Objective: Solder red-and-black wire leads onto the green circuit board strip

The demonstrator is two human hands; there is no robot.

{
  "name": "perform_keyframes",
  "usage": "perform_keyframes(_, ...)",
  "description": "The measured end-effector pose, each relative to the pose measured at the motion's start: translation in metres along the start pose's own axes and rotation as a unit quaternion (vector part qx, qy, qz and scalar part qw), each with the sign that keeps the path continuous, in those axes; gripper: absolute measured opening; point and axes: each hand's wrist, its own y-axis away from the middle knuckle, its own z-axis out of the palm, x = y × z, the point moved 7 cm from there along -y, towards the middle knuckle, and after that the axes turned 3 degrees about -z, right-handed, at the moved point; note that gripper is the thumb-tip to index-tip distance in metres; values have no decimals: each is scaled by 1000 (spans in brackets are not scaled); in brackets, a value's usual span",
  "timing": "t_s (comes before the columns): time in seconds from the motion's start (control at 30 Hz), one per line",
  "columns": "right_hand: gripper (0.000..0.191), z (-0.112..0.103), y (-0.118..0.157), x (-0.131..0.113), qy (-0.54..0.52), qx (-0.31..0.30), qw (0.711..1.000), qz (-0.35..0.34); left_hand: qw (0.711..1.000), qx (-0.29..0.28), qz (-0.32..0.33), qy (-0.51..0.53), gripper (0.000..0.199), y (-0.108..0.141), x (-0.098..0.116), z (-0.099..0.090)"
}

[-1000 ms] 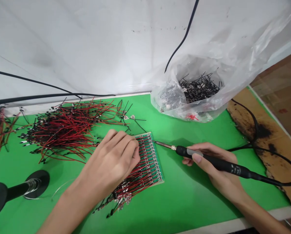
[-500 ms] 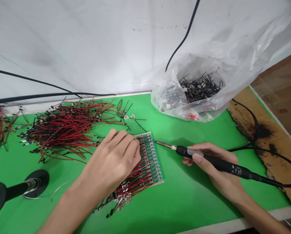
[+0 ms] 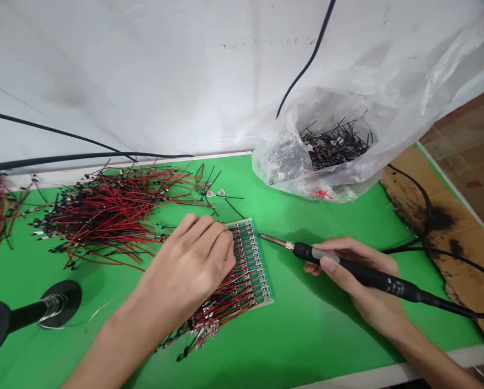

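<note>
Green worktop (image 3: 318, 335) is filling the lower frame, its pale front edge (image 3: 469, 355) running along lower right. At centre, a circuit board (image 3: 262, 270) is lying partly beneath the left hand (image 3: 197, 254), whose hidden fingertips are leaving their grip unreadable. At right, the right hand (image 3: 361, 293) is clamping its fingers around a soldering iron (image 3: 367, 272), green separating hand from board.

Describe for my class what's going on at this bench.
A person's right hand holds a soldering iron, its tip at or near the right edge of a board; contact is hard to tell. The left hand is over the board's left part, fingertips hidden. Wires lie across the board. A heap of red and black wires lies at back left, a spool at left, an open bag at back right.
</note>
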Motion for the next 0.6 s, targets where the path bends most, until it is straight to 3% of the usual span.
perform_keyframes(0.6, 11, -1, 0, -4, 5, 12, 1000, -8, 1000, 2, 3, -13, 17, -1, -1, 2)
